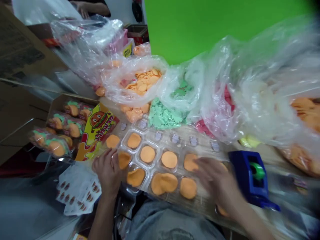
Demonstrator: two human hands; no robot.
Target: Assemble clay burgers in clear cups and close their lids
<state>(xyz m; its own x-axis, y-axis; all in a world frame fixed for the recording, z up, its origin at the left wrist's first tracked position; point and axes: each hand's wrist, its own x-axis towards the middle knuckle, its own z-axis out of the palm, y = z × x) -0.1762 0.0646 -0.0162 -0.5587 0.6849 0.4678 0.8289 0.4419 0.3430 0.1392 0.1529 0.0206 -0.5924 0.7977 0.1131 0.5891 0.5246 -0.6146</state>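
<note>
**Mia:** What are the left fingers [115, 159] doing?

**Ben:** They bend down onto the left end of the clear tray [153, 168]. The tips touch one orange round [124, 160] in its little cup. I cannot tell if they pinch it or just lie on it.

**Mia:** Where is the left hand [107, 170]?

**Ben:** Low in the picture, a bit left of the middle.

**Mia:** And the right hand [215, 180]?

**Ben:** It is over the right end of the tray, low and right of the middle. It is all blurry, so I cannot tell if its fingers are open or closed.

**Mia:** What else is in the tray?

**Ben:** More orange pieces [147, 154], one or two in each cup, between the two hands.

**Mia:** What is just beside the right hand?

**Ben:** A blue tape holder [246, 176] with a green roll [257, 170] in it.

**Mia:** And by the left hand?

**Ben:** White packets [77, 190] with tiny burger pictures, lower left. Above them is a yellow burger card [98, 130] and a box [60, 98] of wrapped burger sweets.

**Mia:** What is behind the tray?

**Ben:** See-through bags. One holds orange bits [142, 81], one green bits [165, 116], one red bits [225, 96]. At the very top left is another person's hand [83, 10].
</note>
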